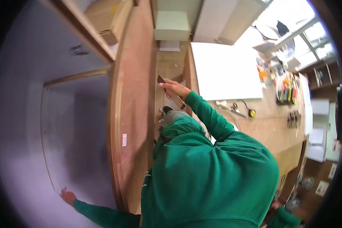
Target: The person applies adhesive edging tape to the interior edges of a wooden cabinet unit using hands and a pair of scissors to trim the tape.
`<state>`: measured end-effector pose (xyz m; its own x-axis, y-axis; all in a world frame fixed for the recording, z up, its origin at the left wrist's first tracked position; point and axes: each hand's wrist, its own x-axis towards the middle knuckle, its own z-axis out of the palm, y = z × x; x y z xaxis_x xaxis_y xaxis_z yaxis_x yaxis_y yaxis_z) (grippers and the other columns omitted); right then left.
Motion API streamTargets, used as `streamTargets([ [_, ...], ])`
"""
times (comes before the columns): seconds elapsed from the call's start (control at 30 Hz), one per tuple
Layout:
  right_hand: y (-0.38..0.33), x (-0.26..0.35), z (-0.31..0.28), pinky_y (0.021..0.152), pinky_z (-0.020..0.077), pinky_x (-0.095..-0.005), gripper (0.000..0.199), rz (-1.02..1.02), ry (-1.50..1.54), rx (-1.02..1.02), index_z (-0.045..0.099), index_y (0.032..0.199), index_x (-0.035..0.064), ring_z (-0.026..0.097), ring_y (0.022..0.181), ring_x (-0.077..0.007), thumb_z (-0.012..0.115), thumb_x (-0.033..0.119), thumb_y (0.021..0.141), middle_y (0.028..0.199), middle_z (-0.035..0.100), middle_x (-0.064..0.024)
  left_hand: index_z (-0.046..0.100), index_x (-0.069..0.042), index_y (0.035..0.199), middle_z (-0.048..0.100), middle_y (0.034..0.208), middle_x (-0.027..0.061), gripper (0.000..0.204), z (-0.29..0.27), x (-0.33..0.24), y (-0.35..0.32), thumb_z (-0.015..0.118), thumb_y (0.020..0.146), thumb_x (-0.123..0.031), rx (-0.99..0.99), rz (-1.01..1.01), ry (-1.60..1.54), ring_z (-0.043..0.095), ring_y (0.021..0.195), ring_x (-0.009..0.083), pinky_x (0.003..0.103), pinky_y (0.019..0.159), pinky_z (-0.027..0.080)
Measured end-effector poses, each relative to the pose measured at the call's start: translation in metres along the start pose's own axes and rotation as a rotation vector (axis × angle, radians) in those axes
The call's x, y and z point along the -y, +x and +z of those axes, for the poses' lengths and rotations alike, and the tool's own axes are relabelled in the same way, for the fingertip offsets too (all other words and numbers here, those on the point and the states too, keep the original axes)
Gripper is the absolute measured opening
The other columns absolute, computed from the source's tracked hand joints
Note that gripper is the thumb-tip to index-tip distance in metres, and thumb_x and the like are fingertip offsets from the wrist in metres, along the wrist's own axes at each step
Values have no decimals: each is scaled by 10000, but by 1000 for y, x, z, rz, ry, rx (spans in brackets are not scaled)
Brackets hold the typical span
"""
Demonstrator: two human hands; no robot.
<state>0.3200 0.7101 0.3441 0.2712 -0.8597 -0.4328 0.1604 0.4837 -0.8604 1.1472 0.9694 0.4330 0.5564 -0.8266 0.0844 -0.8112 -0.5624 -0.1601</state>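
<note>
My right hand (pixel 174 89) is closed around a thin, flat brown strip (pixel 161 79), which looks like wood. One end of the strip sticks out past my fingers, and the other shows below my palm. My left hand (pixel 68 196) is stretched far to the lower left, fingers extended at the lower corner of a narrow strip-edged frame line (pixel 45 144) on a pale purple-tinted panel (pixel 19 133). Whether the fingertips press on it is hard to tell. Between my hands stands a long reddish-brown wooden board edge (pixel 131 98) with a small label (pixel 124 140).
On my right a wooden workbench (pixel 269 125) carries a large white board (pixel 228 70), scissors (pixel 235 109), a yellow tape measure (pixel 251 113) and a tool caddy (pixel 287 93). A cardboard box (pixel 106 19) lies at the upper left. A narrow floor gap (pixel 171 62) runs between board and bench.
</note>
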Motion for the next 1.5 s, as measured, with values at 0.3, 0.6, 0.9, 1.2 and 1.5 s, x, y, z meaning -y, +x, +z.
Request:
streamTargets([
  [0.3, 44, -72, -139, 516, 440, -280, 773, 89, 132, -434, 348, 1524, 128, 540, 638, -122, 714, 382, 892, 839, 561, -32, 645, -45, 1243, 593, 1336, 184, 344, -26, -12, 3, 417, 989, -92, 109, -110, -293, 558, 1236, 322, 403, 1078, 419],
  [0.6, 145, -116, -350, 950, 496, -447, 857, 71, -413, -1172, 477, 1415, 99, 627, 1075, -370, 785, 436, 690, 1164, 650, -260, 468, 34, 1397, 549, 1365, 170, 456, -87, -128, -37, 499, 1018, -216, 236, -70, -870, 549, 1245, 285, 404, 1084, 405],
  [0.9, 178, -105, -437, 991, 480, -454, 811, 120, -550, -1293, 432, 1418, 96, 577, 1159, -383, 800, 301, 725, 1260, 583, -225, 357, 64, 1436, 496, 1418, 270, 567, -317, -557, -124, 411, 1058, -355, 556, 203, -931, 470, 1334, 366, 450, 1136, 366],
  [1.2, 161, -90, -433, 925, 485, -486, 782, 297, -692, -1431, 422, 1428, 186, 594, 1080, -365, 790, 273, 744, 1201, 576, -157, 434, 52, 1415, 546, 1362, 215, 493, -271, -892, -44, 512, 995, -194, 1235, 894, -1064, 513, 1299, 296, 395, 1124, 360],
  [1.5, 99, -119, -412, 963, 436, -510, 759, 510, -554, -1551, 408, 1432, 187, 536, 1160, -329, 770, 257, 769, 1233, 522, -142, 504, 42, 1372, 588, 1333, 182, 465, -258, -1106, -18, 556, 923, -62, 1240, 1451, -626, 529, 1279, 273, 364, 1103, 359],
])
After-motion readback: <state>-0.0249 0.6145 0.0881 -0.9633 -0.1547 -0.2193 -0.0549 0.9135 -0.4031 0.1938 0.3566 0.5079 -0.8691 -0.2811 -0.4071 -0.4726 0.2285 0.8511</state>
